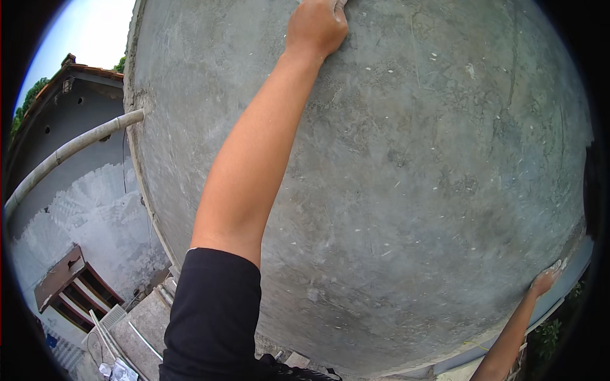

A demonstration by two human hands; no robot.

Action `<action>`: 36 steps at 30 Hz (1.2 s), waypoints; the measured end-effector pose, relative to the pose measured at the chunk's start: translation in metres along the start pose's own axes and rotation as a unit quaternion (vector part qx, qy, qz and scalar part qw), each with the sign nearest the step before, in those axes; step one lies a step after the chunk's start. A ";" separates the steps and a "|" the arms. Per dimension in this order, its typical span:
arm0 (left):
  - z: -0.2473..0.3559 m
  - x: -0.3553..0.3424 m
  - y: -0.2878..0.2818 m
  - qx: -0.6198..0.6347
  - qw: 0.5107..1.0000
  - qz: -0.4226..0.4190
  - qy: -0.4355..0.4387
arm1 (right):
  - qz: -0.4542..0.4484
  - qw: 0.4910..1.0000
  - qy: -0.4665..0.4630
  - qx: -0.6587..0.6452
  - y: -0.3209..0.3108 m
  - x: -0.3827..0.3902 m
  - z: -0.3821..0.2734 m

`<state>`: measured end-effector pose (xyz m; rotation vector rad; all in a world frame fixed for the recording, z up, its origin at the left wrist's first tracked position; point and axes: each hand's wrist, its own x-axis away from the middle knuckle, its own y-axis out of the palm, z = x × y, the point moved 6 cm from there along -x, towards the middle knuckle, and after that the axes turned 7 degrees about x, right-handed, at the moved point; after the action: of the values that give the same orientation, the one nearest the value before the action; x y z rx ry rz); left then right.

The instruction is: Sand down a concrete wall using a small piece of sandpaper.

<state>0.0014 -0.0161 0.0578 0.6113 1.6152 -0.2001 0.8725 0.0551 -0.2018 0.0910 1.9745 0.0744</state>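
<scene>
A broad grey plastered wall (406, 190), flecked with small white spots, fills most of the head view. My left arm, in a black sleeve, reaches far up across it. At the top edge, my left hand (316, 28) is against the wall with its fingers curled. The picture's edge cuts the fingertips off; something pale shows beside them, too little to name. Low on the right, my right hand (545, 280) rests at the wall's right border. Its fingers are stretched out and whitish at the tips, and I see nothing held in them.
A bamboo pole (82, 143) meets the wall's left edge. Beyond stands a grey house (89, 197) with a tiled roof and a slatted window (79, 289). Poles (111, 343) and a crumpled silvery bag (121, 370) lie below at left. Dark foliage (551, 340) shows lower right.
</scene>
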 end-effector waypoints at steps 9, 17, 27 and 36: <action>-0.085 0.036 -0.072 -0.129 0.981 0.059 -0.130 | 0.023 0.999 -0.015 -0.023 0.000 -0.003 0.005; -0.003 0.060 -0.039 -0.023 0.982 -0.110 0.152 | 0.025 0.999 -0.013 -0.046 0.004 -0.003 0.004; -0.053 0.053 -0.067 -0.135 0.976 0.029 -0.171 | 0.043 0.998 -0.039 -0.025 -0.003 -0.001 -0.004; -0.029 0.065 -0.048 0.005 0.999 0.029 0.025 | 0.028 0.999 -0.012 0.016 -0.004 -0.006 0.000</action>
<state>-0.0489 -0.0251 -0.0108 0.6755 1.6439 -0.1514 0.8747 0.0501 -0.1963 0.1662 1.9504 0.0783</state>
